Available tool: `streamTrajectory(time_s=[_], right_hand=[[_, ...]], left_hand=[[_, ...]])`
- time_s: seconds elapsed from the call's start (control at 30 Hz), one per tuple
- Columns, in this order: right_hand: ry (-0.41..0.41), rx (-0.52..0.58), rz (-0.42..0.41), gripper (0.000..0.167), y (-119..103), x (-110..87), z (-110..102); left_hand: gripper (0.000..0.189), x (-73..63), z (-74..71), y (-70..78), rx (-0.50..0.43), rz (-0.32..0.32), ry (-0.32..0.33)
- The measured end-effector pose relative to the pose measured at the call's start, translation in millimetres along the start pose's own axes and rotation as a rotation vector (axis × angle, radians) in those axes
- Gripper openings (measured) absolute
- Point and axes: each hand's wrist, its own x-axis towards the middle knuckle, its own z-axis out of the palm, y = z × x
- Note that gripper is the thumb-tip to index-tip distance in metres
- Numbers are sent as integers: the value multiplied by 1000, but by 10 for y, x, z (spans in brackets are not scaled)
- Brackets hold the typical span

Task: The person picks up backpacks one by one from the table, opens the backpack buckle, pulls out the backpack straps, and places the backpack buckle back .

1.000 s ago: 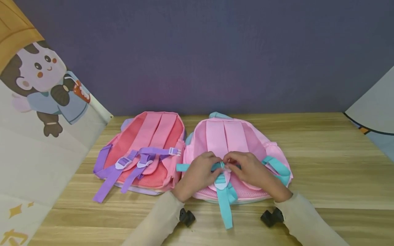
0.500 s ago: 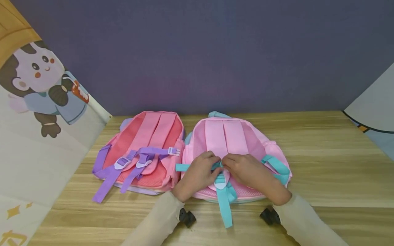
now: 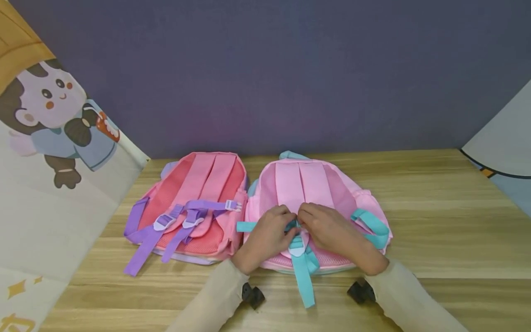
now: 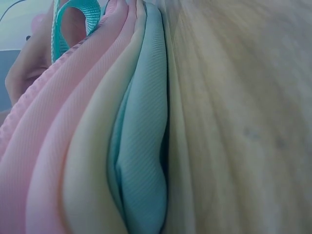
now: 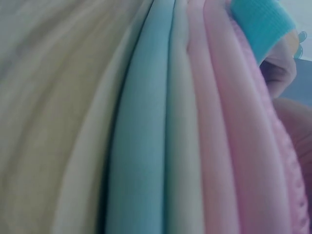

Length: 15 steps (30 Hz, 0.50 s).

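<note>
A light pink backpack (image 3: 290,182) lies on its front, shoulder straps facing up. Over its lower middle my left hand (image 3: 267,237) pinches a turquoise strap (image 3: 292,225) with curled fingers. Fingertip to fingertip with it, my right hand (image 3: 332,230) has bent fingers at that same strap; the piece between the fingertips is mostly hidden. Below them sits a white strap adjuster (image 3: 297,249), and a turquoise strap end (image 3: 304,283) hangs onto the table. Both wrist views mainly show the bag's layered edge (image 4: 97,126), with a turquoise loop (image 5: 263,24) partly hiding the right fingers.
Touching the light pink bag on its left is a coral pink backpack (image 3: 170,184) with purple straps (image 3: 143,251) and a white buckle (image 3: 232,205). Both lie on a wooden table (image 3: 439,221), backed by a dark wall (image 3: 290,83). A small black camera sits at each wrist.
The right hand's fingers have bent in closer to the left fingertips, covering the pale piece seen between them earlier. The left hand and both backpacks stay nearly in place.
</note>
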Motion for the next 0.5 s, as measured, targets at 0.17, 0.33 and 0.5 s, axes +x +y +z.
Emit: streamTrajectory(time_s=[0.17, 0.33, 0.5], right_hand=[[-18, 0, -3, 23, 9, -23, 16], [-18, 4, -36, 19, 35, -26, -9], [-27, -62, -69, 15, 29, -10, -36]], left_hand=[[13, -3, 7, -5, -16, -10, 15], [12, -1, 6, -8, -23, -20, 13], [12, 2, -1, -7, -12, -15, 18]])
